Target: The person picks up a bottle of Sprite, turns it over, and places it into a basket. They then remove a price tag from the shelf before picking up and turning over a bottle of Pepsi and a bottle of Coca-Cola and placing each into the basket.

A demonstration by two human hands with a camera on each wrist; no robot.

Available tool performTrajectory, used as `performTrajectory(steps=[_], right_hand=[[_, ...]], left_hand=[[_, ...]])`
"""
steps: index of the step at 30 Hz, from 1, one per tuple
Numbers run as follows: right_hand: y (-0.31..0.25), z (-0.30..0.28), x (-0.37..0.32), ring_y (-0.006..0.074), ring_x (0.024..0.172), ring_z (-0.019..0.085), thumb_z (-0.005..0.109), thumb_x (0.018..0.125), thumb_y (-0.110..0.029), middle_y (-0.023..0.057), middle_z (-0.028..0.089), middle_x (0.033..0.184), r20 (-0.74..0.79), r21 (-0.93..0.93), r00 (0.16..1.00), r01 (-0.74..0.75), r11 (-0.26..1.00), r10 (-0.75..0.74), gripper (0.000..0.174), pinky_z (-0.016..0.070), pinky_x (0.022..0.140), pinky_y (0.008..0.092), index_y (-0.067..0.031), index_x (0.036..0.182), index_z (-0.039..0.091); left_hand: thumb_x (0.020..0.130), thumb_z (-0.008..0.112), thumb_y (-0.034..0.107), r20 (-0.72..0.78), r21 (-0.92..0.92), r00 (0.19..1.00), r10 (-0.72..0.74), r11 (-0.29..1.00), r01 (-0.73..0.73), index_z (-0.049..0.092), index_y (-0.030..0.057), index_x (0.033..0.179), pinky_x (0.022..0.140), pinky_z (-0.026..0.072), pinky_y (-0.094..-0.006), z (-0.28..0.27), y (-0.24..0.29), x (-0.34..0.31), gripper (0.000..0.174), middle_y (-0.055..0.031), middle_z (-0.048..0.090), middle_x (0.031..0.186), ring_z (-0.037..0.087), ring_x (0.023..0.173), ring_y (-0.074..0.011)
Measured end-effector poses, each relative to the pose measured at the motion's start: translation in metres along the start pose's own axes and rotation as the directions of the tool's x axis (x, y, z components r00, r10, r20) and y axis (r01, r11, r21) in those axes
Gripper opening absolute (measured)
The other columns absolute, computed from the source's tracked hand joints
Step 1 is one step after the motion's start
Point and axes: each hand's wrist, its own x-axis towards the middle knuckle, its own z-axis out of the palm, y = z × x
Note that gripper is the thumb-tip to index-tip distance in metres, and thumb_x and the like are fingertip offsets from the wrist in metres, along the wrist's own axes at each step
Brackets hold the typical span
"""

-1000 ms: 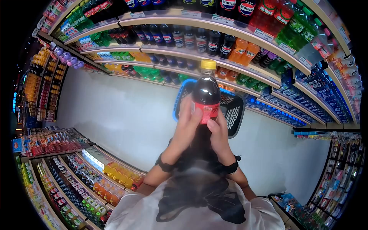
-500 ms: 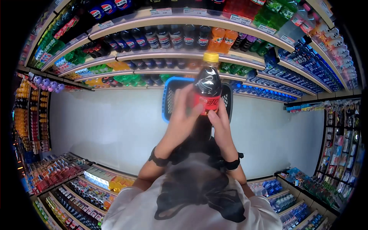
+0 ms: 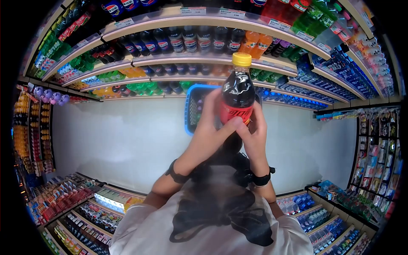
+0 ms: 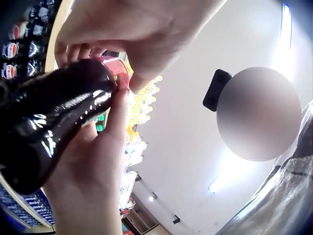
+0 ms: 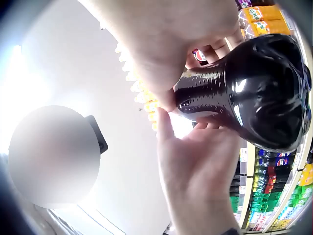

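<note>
Both hands hold a large cola bottle [image 3: 238, 91] in front of the body, with its yellow cap [image 3: 242, 60] at the top in the head view. My left hand [image 3: 208, 129] grips the left side and my right hand [image 3: 256, 134] the right, around the red label [image 3: 233, 112]. The two thumbs meet on the label's near face. In the left wrist view, the dark lower part of the bottle [image 4: 54, 117] fills the left side. The bottle's ridged base [image 5: 274, 93] shows large in the right wrist view.
A blue-rimmed shopping basket [image 3: 188, 112] is beyond the bottle, partly hidden by the hands. Shelves [image 3: 170, 59] of bottled drinks curve across the far side. More stocked shelves [image 3: 89, 221] stand behind at lower left and right, with pale floor [image 3: 114, 136] between.
The bottle has turned, bringing larger label characters to face me, and moved slightly right in the head view. My fingers have shifted around it, and the thumbs have come together.
</note>
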Motion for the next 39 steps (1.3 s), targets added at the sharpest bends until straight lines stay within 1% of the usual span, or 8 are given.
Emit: performTrajectory(steps=[13,17,26,30,34,35,37,39], right_hand=[[-0.019,0.019,-0.005,0.0209,0.095,0.055,0.077,0.07,-0.019,0.0094,0.053,0.103,-0.053,-0.363,0.984,0.137,0.922,-0.167,0.069,0.044,0.084,0.0315,-0.0023,0.13,0.048],[-0.013,0.013,-0.004,0.0196,0.094,0.055,0.075,0.072,-0.018,0.0086,0.053,0.101,-0.045,-0.372,0.989,0.118,0.921,-0.144,0.063,0.0437,0.084,0.0315,-0.0035,0.128,0.052],[0.022,0.0,-0.005,0.0096,0.082,0.061,0.062,0.084,-0.003,0.0071,0.055,0.116,-0.031,-0.013,0.95,-0.312,0.95,0.312,0.056,0.0463,0.069,0.0191,-0.0087,0.137,0.045],[0.058,-0.005,-0.02,0.0077,0.078,0.056,0.055,0.093,-0.012,0.0043,0.06,0.099,-0.052,-0.005,0.917,-0.396,0.918,0.395,0.039,0.0453,0.069,0.0214,-0.0032,0.131,0.049],[0.073,-0.002,-0.025,0.0072,0.078,0.053,0.05,0.096,-0.016,0.0035,0.06,0.095,-0.056,-0.003,0.914,-0.403,0.915,0.403,0.034,0.0445,0.07,0.0222,0.0003,0.126,0.052],[0.076,-0.001,-0.025,0.0071,0.078,0.052,0.049,0.097,-0.017,0.0035,0.059,0.095,-0.058,-0.006,0.918,-0.394,0.919,0.393,0.033,0.0443,0.071,0.0223,0.001,0.125,0.053],[0.081,-0.005,-0.03,0.0116,0.093,0.053,0.045,0.098,-0.019,0.0071,0.058,0.107,-0.057,-0.076,0.928,-0.373,0.925,0.369,0.035,0.0433,0.082,0.0252,0.0008,0.127,0.051],[0.088,-0.012,-0.038,0.0165,0.109,0.049,0.04,0.099,-0.021,0.0096,0.053,0.12,-0.06,-0.126,0.935,-0.353,0.927,0.348,0.038,0.0386,0.093,0.0286,0.0004,0.129,0.05]], left_hand=[[0.087,0.061,0.008,-0.004,-0.28,1.0,-0.015,0.96,0.013,0.021,0.0031,0.138,0.101,0.0352,-0.0352,-0.009,0.016,0.001,0.065,-0.0138,0.039,0.13,0.041,0.121,-0.0208],[0.094,0.054,0.02,-0.008,-0.324,0.997,-0.075,0.944,0.068,0.028,0.0019,0.138,0.102,0.0316,-0.0322,-0.011,-0.001,-0.002,0.055,-0.0107,0.038,0.131,0.04,0.121,-0.02],[0.1,0.038,0.03,-0.034,-0.472,0.951,-0.306,0.844,0.255,0.028,-0.0004,0.141,0.107,0.0286,-0.0324,-0.017,-0.04,-0.006,0.053,-0.0107,0.043,0.136,0.04,0.127,-0.0187],[0.099,0.042,0.032,0.063,-0.279,0.915,-0.397,0.874,0.398,0.02,0.0012,0.144,0.109,0.0233,-0.0323,-0.022,-0.055,-0.019,0.059,-0.01,0.033,0.142,0.031,0.132,-0.0186],[0.085,0.065,0.026,0.091,-0.148,0.939,-0.331,0.928,0.341,0.019,0.0003,0.141,0.105,0.0285,-0.0345,-0.024,-0.073,-0.027,0.077,-0.0156,0.034,0.13,0.034,0.126,-0.0263],[0.083,0.067,0.025,0.063,0.033,0.954,-0.293,0.956,0.291,0.021,0.0007,0.14,0.104,0.0293,-0.0353,-0.026,-0.079,-0.027,0.077,-0.0159,0.034,0.129,0.035,0.124,-0.0277],[0.08,0.07,0.022,0.039,0.385,0.978,-0.205,0.906,0.175,0.025,0.0015,0.138,0.103,0.0309,-0.0367,-0.026,-0.09,-0.027,0.077,-0.0164,0.035,0.128,0.037,0.12,-0.0303],[0.077,0.072,0.016,0.069,0.386,0.971,-0.227,0.904,0.184,0.027,0.0039,0.138,0.102,0.0325,-0.0369,-0.017,-0.087,-0.027,0.077,-0.0149,0.034,0.124,0.039,0.118,-0.0304]])
